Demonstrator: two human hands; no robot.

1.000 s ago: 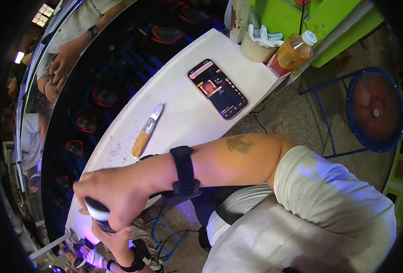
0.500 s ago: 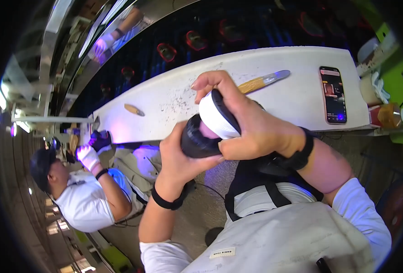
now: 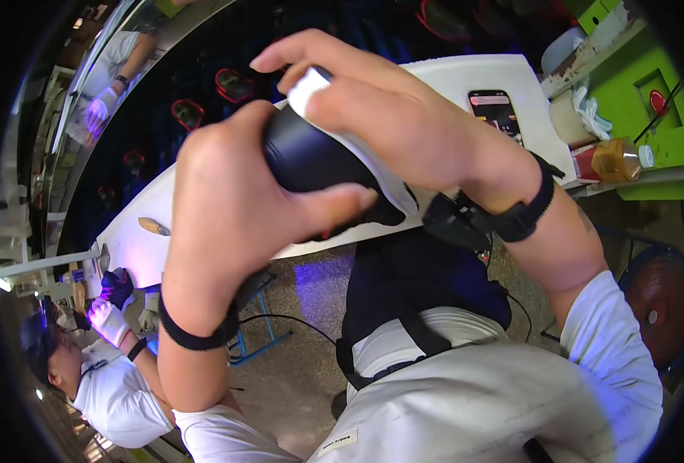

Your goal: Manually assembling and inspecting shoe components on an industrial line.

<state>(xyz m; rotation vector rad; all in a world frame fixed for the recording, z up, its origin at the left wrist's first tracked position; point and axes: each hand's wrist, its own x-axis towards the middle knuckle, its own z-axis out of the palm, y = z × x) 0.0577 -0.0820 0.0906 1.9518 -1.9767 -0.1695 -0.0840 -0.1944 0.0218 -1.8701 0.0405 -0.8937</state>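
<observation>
Both hands are wrapped round a black shoe (image 3: 303,158) with a white sole edge, raised above the white bench. My left hand (image 3: 218,185) grips its dark upper, the thumb stretched along the near side. On the white rim, my right hand (image 3: 411,116) presses with its thumb while its forefinger reaches out past the toe. Part of the shoe is hidden behind the hands.
A phone (image 3: 496,112) lies on the white bench (image 3: 450,73); a wooden-handled tool (image 3: 154,226) lies far left. A bottle (image 3: 618,158) stands right. Red-edged pieces (image 3: 235,85) sit on the dark line behind. A co-worker (image 3: 114,397) sits at left.
Both hands have lifted the shoe nearer and turned it, so its smooth black upper now shows. The view has shifted right, and the wooden-handled spatula is now hidden.
</observation>
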